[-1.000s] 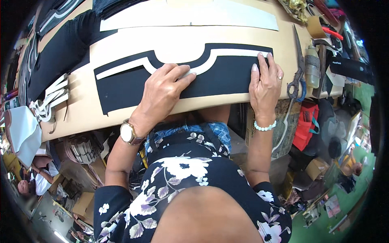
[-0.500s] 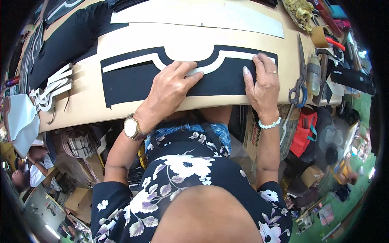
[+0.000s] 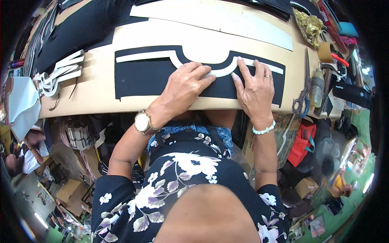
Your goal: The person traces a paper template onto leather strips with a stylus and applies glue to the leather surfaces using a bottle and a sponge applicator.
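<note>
Black notched panel flat on the tan counter, near its front edge, white curved strip along the notch, left hand over the strip's bend, grip narrow, cannot tell whether pinching, right hand spread wide, fingertips on the strip, scissors farther right.
</note>
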`<action>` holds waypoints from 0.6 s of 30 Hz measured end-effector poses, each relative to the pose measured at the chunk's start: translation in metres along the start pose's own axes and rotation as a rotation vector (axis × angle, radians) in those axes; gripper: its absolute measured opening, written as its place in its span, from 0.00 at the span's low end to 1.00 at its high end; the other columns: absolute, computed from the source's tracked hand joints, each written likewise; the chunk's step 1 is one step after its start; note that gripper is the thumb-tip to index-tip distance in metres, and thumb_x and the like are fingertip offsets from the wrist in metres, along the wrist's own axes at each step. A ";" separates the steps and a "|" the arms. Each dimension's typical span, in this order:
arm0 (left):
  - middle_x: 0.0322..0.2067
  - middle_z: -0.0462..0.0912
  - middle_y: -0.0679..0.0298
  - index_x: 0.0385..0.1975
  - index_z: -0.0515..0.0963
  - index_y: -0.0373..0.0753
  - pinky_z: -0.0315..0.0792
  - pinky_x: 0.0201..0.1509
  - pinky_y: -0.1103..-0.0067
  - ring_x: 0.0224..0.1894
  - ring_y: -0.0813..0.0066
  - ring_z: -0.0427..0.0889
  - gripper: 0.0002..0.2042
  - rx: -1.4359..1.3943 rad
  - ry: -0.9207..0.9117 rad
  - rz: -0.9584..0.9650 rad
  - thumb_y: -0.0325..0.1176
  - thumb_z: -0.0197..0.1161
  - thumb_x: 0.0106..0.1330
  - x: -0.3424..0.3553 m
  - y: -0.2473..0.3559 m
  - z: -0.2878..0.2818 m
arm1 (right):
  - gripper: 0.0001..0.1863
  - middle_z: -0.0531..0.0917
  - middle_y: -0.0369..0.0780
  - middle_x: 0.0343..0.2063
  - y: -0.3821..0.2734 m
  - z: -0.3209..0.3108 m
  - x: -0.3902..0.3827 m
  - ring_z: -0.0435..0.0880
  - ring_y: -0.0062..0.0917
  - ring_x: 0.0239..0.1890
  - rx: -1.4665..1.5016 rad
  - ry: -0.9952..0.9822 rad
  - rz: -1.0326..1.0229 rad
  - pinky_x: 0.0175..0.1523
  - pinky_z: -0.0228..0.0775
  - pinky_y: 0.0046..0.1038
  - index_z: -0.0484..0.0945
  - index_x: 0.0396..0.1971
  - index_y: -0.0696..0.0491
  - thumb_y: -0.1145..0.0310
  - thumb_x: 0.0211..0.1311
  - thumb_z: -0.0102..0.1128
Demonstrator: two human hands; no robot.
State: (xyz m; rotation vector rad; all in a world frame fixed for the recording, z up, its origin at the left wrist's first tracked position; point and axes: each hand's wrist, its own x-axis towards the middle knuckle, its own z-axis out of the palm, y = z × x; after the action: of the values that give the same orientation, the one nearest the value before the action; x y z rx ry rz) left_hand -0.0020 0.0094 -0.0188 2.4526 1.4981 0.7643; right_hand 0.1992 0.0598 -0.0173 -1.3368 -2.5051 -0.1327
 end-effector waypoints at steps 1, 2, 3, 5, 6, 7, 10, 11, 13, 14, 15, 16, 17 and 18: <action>0.40 0.78 0.59 0.37 0.80 0.37 0.74 0.46 0.73 0.43 0.64 0.77 0.15 -0.004 0.002 0.001 0.22 0.57 0.47 0.000 0.000 0.000 | 0.22 0.73 0.47 0.44 -0.001 0.001 0.001 0.71 0.41 0.47 -0.016 0.026 -0.016 0.51 0.66 0.37 0.75 0.47 0.54 0.58 0.54 0.59; 0.40 0.78 0.59 0.37 0.80 0.37 0.74 0.46 0.73 0.43 0.64 0.77 0.15 -0.011 0.009 0.001 0.22 0.58 0.47 0.001 0.000 0.001 | 0.22 0.73 0.47 0.44 -0.003 0.002 0.001 0.70 0.41 0.47 -0.033 0.052 -0.033 0.51 0.66 0.37 0.75 0.47 0.55 0.58 0.54 0.59; 0.40 0.78 0.59 0.36 0.80 0.37 0.74 0.46 0.73 0.43 0.64 0.77 0.15 -0.017 0.017 0.001 0.22 0.58 0.46 0.001 -0.001 0.001 | 0.25 0.72 0.47 0.44 -0.007 0.004 0.002 0.70 0.41 0.48 0.004 0.061 -0.007 0.52 0.64 0.37 0.74 0.47 0.58 0.58 0.53 0.61; 0.40 0.79 0.59 0.36 0.80 0.37 0.74 0.46 0.73 0.44 0.64 0.77 0.15 -0.030 0.029 -0.007 0.21 0.58 0.45 0.000 -0.001 0.003 | 0.26 0.73 0.46 0.44 -0.014 0.010 0.001 0.70 0.40 0.48 0.151 0.073 0.044 0.53 0.64 0.37 0.73 0.47 0.59 0.58 0.51 0.62; 0.40 0.79 0.59 0.35 0.81 0.37 0.74 0.46 0.73 0.44 0.64 0.77 0.15 -0.035 0.046 -0.008 0.20 0.58 0.45 0.001 -0.001 0.004 | 0.27 0.73 0.46 0.45 -0.017 0.013 0.000 0.70 0.40 0.49 0.224 0.078 0.070 0.53 0.64 0.37 0.73 0.47 0.60 0.57 0.51 0.62; 0.40 0.79 0.58 0.35 0.81 0.37 0.74 0.46 0.73 0.44 0.64 0.77 0.15 -0.040 0.060 -0.012 0.20 0.58 0.45 0.000 -0.001 0.006 | 0.28 0.73 0.46 0.45 -0.024 0.014 -0.001 0.70 0.39 0.49 0.254 0.106 0.080 0.54 0.63 0.37 0.72 0.48 0.60 0.60 0.48 0.65; 0.40 0.79 0.58 0.35 0.81 0.37 0.75 0.46 0.72 0.43 0.63 0.78 0.14 -0.050 0.088 -0.024 0.19 0.59 0.45 -0.003 -0.001 0.008 | 0.28 0.73 0.45 0.44 -0.030 0.017 -0.004 0.70 0.39 0.49 0.287 0.140 0.109 0.54 0.64 0.36 0.72 0.48 0.60 0.63 0.46 0.67; 0.40 0.79 0.59 0.34 0.81 0.37 0.75 0.46 0.72 0.43 0.63 0.78 0.14 -0.050 0.092 -0.027 0.20 0.59 0.45 -0.003 -0.002 0.008 | 0.29 0.73 0.45 0.44 -0.031 0.019 -0.003 0.70 0.38 0.49 0.295 0.157 0.120 0.55 0.63 0.36 0.72 0.48 0.59 0.65 0.45 0.68; 0.40 0.79 0.59 0.35 0.81 0.37 0.75 0.46 0.72 0.44 0.63 0.78 0.14 -0.054 0.103 -0.032 0.20 0.59 0.46 -0.005 -0.003 0.008 | 0.29 0.73 0.45 0.44 -0.034 0.018 -0.002 0.70 0.38 0.49 0.304 0.136 0.139 0.55 0.63 0.36 0.72 0.48 0.58 0.65 0.44 0.68; 0.40 0.79 0.59 0.35 0.81 0.37 0.75 0.46 0.72 0.44 0.63 0.78 0.14 -0.056 0.111 -0.035 0.20 0.59 0.46 -0.006 -0.004 0.008 | 0.29 0.73 0.45 0.44 -0.036 0.018 -0.001 0.70 0.38 0.49 0.309 0.127 0.145 0.55 0.63 0.36 0.72 0.48 0.58 0.65 0.44 0.68; 0.40 0.79 0.59 0.35 0.81 0.37 0.75 0.46 0.72 0.44 0.63 0.77 0.14 -0.058 0.119 -0.039 0.21 0.59 0.46 -0.007 -0.005 0.007 | 0.29 0.73 0.44 0.44 -0.037 0.018 -0.001 0.70 0.38 0.49 0.300 0.123 0.144 0.55 0.63 0.36 0.72 0.48 0.58 0.65 0.44 0.68; 0.40 0.79 0.59 0.35 0.80 0.37 0.75 0.46 0.72 0.44 0.63 0.78 0.14 -0.047 0.141 -0.042 0.21 0.59 0.47 -0.008 -0.007 0.005 | 0.29 0.73 0.44 0.43 -0.035 0.017 -0.001 0.70 0.38 0.48 0.294 0.124 0.145 0.54 0.63 0.36 0.72 0.48 0.58 0.65 0.44 0.68; 0.40 0.79 0.59 0.35 0.80 0.37 0.75 0.46 0.72 0.43 0.63 0.78 0.13 -0.034 0.162 -0.047 0.21 0.59 0.47 -0.009 -0.008 0.001 | 0.29 0.73 0.44 0.43 -0.036 0.017 -0.001 0.70 0.38 0.48 0.289 0.124 0.144 0.54 0.63 0.36 0.72 0.48 0.58 0.65 0.44 0.68; 0.40 0.79 0.59 0.35 0.80 0.37 0.74 0.46 0.72 0.43 0.63 0.78 0.13 -0.021 0.184 -0.053 0.21 0.60 0.47 -0.011 -0.011 -0.002 | 0.27 0.73 0.44 0.43 -0.039 0.014 0.000 0.70 0.38 0.48 0.288 0.134 0.143 0.54 0.63 0.36 0.72 0.47 0.58 0.67 0.45 0.68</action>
State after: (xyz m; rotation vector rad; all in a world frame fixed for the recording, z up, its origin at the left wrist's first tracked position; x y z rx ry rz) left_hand -0.0158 0.0044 -0.0249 2.3730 1.6004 1.0138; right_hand 0.1642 0.0412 -0.0287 -1.3320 -2.2089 0.1588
